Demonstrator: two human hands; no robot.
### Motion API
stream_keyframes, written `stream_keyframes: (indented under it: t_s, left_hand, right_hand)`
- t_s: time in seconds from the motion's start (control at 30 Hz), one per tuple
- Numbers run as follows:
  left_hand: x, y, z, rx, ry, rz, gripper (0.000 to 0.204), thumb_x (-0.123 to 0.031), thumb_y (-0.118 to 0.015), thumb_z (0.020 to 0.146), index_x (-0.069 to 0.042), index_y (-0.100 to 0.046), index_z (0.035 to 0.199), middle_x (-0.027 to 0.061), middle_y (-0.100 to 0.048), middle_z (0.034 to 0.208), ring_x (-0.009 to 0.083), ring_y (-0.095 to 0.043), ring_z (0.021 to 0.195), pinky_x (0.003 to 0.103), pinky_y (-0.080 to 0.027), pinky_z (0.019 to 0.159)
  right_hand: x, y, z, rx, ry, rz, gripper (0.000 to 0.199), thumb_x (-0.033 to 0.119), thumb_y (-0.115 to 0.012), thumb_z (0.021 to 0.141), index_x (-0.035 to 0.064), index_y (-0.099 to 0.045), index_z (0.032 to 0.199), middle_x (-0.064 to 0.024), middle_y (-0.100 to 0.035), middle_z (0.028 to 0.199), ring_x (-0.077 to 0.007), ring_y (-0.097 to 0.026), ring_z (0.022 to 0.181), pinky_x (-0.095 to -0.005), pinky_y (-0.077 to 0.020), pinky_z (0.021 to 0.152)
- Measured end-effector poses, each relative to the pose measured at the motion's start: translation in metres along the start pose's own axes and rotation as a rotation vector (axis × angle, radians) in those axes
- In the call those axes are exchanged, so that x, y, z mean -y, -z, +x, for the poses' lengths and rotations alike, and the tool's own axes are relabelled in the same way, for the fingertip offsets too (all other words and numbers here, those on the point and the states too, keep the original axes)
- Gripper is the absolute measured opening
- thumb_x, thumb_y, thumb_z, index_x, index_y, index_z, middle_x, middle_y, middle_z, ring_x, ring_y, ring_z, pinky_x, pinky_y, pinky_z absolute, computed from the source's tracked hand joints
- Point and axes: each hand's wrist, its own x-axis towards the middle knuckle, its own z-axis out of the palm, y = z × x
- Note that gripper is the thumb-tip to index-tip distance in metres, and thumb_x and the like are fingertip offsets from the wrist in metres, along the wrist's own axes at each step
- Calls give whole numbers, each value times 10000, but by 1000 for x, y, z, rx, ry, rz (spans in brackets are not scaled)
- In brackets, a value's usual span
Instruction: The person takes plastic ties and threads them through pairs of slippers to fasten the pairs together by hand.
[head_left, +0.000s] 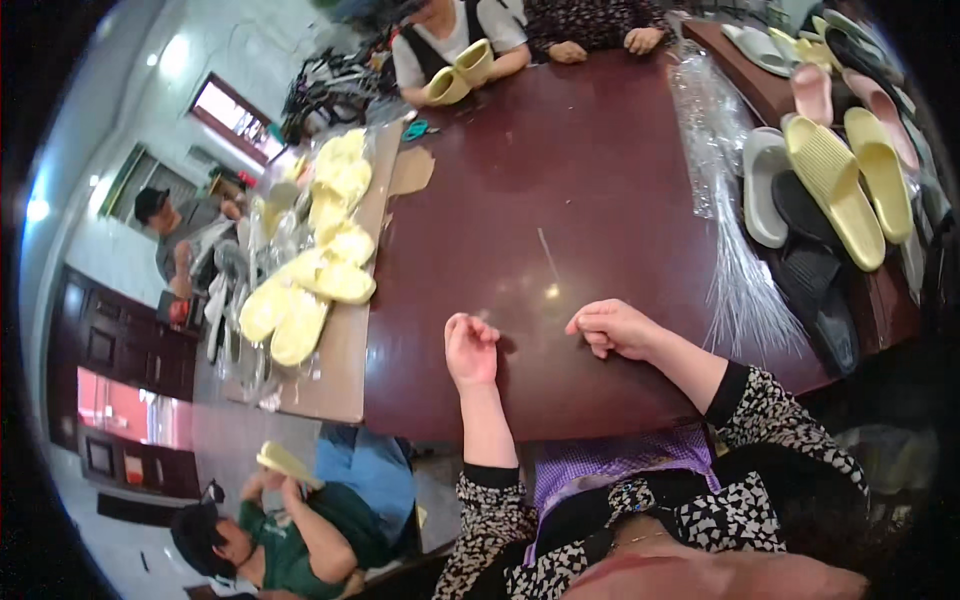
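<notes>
On table (560,180), both hands (470,350) rest empty.

Both hands rest empty on the dark table (560,180): left hand (470,350) curled, right hand (615,328) loosely closed; slippers (840,190) lie right.

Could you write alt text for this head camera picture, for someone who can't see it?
A person's left hand and right hand, loosely curled and empty, rest on a dark red table. Bagged yellow slippers pile up at the left, loose slippers and clear bags at the right.
</notes>
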Motion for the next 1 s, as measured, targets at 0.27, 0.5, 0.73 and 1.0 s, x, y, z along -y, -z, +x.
stream_keyframes:
  t_s: [0.27,0.5,0.73,1.0]
  left_hand:
    - [-2,3,2,0,-6,11,52,-170,-555,866,-120,-553,879,40,-531,718,169,-435,600,317,-369,572]
    - [-4,5,1,32,-26,4,58,-170,-559,863,-114,-555,876,46,-534,707,169,-433,588,321,-369,566]
    - [-4,6,0,8,-27,-6,51,-159,-570,856,-110,-560,865,50,-537,700,171,-436,585,318,-373,563]
    - [-1,4,0,4,-28,-16,48,-152,-576,852,-108,-561,864,50,-535,697,173,-440,585,321,-378,569]
  right_hand:
    - [-2,1,4,39,24,22,194,135,-466,917,-22,-577,942,35,-395,523,-68,-334,431,-228,-362,433]
    - [-3,-3,3,17,16,15,189,129,-463,918,-15,-584,933,32,-396,523,-69,-341,436,-231,-363,432]
    - [-2,-3,2,19,21,15,182,122,-476,912,-15,-597,911,29,-406,532,-71,-356,446,-233,-368,433]
    - [-3,-1,2,18,29,32,187,121,-474,914,-18,-599,915,28,-411,533,-73,-358,442,-237,-372,435]
